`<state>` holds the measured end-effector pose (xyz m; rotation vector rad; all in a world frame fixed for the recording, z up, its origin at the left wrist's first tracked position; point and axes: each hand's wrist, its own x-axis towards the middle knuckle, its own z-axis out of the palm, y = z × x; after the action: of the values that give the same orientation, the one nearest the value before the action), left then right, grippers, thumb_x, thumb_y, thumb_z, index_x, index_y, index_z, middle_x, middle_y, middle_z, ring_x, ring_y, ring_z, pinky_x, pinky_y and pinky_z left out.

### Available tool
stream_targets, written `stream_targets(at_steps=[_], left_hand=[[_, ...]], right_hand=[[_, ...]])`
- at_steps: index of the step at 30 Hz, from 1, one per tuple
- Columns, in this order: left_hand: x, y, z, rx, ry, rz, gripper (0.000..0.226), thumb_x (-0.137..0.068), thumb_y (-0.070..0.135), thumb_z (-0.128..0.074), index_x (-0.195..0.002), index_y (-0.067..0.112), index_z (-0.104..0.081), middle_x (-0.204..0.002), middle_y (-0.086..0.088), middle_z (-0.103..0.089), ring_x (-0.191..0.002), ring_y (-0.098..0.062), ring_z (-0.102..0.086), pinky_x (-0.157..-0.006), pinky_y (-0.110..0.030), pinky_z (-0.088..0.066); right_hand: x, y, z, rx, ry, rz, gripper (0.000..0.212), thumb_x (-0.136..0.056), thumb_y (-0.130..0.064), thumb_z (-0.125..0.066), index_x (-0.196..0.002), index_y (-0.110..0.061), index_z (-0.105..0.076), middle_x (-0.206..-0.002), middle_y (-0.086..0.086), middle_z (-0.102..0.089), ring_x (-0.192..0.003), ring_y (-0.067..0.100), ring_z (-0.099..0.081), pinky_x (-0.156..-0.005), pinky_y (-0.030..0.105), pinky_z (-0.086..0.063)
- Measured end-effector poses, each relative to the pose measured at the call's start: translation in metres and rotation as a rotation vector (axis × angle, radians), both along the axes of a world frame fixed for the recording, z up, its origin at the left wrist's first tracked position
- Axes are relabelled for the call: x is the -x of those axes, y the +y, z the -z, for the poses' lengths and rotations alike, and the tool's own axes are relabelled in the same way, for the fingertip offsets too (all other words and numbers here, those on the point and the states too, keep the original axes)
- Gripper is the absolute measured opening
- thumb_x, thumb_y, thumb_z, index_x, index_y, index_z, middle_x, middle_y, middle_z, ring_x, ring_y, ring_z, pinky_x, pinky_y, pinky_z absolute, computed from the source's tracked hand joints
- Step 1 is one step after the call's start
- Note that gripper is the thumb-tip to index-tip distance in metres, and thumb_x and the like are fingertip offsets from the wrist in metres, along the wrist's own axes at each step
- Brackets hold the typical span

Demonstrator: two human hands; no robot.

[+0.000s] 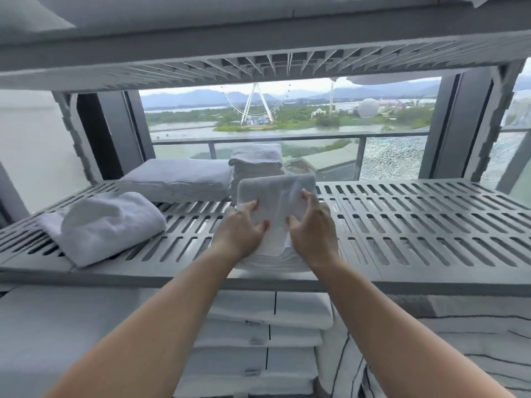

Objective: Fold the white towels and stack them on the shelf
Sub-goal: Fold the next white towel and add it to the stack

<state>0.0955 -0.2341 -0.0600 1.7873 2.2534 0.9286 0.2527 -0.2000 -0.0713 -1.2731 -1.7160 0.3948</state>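
A folded white towel (274,196) tops a short stack of white towels (270,261) at the front middle of the grey slotted shelf (416,225). My left hand (240,229) grips that top towel on its left side, thumb on top. On its right side my right hand (311,228) holds it the same way. Behind stands a taller stack of small folded towels (257,160). A flat folded pile (178,178) lies to the left of that. A loosely rolled white towel (106,225) rests at the shelf's front left.
An upper grey shelf (258,47) hangs close overhead. Grey uprights (457,124) frame the sides. Below the shelf sit stacked white linens (258,340) and striped fabric (431,354). Behind is a window with a balcony rail (287,138).
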Motion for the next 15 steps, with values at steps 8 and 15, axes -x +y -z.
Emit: stream_targets(at_steps=[8, 15], left_hand=[[0.104, 0.017, -0.02, -0.217, -0.026, -0.073, 0.063, -0.091, 0.043, -0.061, -0.15, 0.034, -0.042, -0.127, -0.013, -0.049, -0.114, -0.035, -0.057, -0.098, -0.038, -0.042], [0.206, 0.058, -0.052, -0.263, -0.029, -0.031, 0.063, -0.091, 0.04, -0.06, -0.151, 0.034, -0.041, -0.129, -0.014, -0.046, -0.116, -0.035, -0.058, -0.103, -0.035, -0.041]], right_hand=[[0.109, 0.027, -0.024, -0.075, 0.065, -0.044, 0.065, -0.091, -0.023, -0.059, -0.149, -0.028, -0.032, -0.138, 0.008, -0.047, -0.122, 0.026, -0.052, -0.088, 0.031, -0.039], [0.208, 0.074, -0.054, -0.114, 0.09, 0.0, 0.064, -0.088, -0.023, -0.062, -0.148, -0.024, -0.04, -0.137, 0.01, -0.053, -0.124, 0.028, -0.052, -0.09, 0.025, -0.031]])
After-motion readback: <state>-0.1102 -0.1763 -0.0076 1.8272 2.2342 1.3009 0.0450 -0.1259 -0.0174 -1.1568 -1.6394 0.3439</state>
